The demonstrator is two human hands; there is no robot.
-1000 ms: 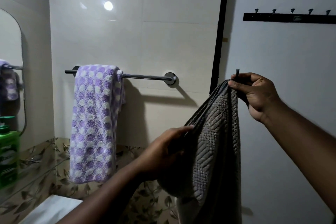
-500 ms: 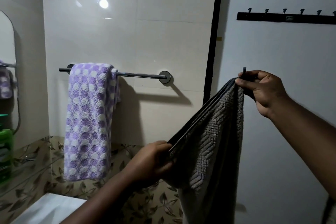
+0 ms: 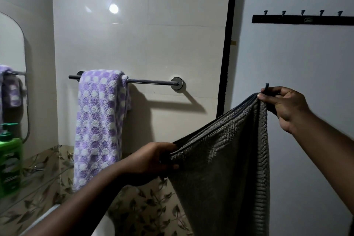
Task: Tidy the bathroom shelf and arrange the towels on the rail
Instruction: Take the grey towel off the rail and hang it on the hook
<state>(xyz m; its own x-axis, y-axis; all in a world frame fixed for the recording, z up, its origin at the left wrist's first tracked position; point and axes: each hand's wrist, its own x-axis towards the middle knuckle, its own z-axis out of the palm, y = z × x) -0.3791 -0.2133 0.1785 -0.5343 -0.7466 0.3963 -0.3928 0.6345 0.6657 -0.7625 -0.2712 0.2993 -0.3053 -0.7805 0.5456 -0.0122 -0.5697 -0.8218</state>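
Head view: right hand (image 3: 285,109) pinches the grey towel (image 3: 226,168) at its top corner, left hand (image 3: 153,161) grips the lower corner, cloth stretched between them. Beyond, the purple dotted towel (image 3: 99,126) hangs over the rail (image 3: 151,82) at its left end.

A mirror (image 3: 11,48) hangs left, a hook rack (image 3: 302,19) right.

Dim pic, lamp glare on tile wall (image 3: 113,8), hard shadows.
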